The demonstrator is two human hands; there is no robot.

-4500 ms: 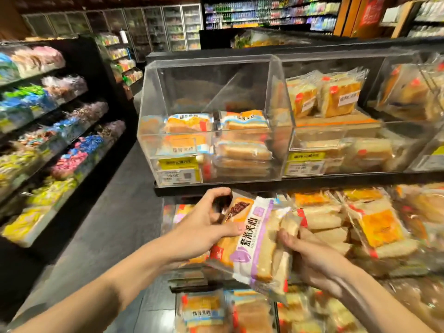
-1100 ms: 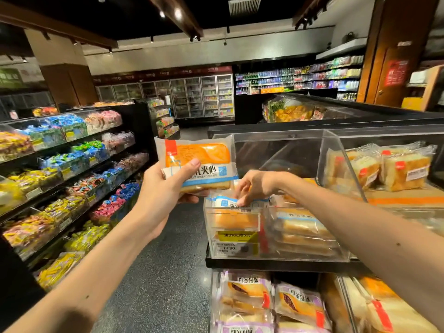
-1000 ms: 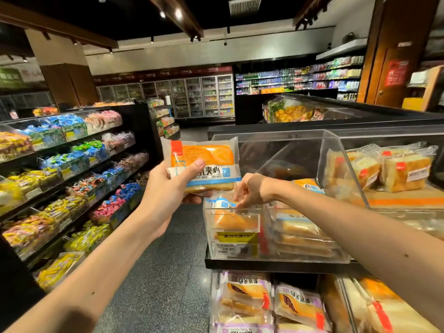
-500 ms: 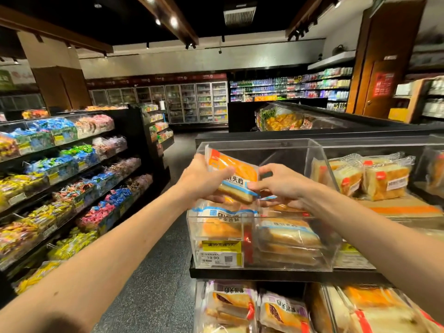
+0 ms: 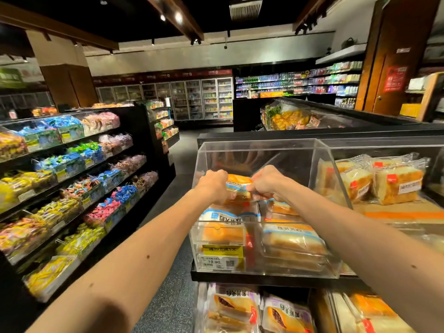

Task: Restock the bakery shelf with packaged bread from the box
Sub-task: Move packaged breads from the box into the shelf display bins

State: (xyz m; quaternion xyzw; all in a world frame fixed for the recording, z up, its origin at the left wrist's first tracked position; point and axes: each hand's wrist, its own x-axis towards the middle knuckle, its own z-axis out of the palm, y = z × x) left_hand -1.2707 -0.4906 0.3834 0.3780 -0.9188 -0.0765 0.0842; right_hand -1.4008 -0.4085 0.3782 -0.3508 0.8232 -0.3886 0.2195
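Candy shelves [image 5: 72, 176] left — glass-door fridges [image 5: 192, 99] at back.

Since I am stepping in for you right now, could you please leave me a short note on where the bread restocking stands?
Left grip: holds the left end of the orange bread packet.
Right grip: pinches its right end.
Where: the packet is over the stacks in the clear bin, not yet set down.
Done: two stacks of packets already lie in the bin.
Left: lower this packet onto a stack, let go, then fetch more. The box is out of view.
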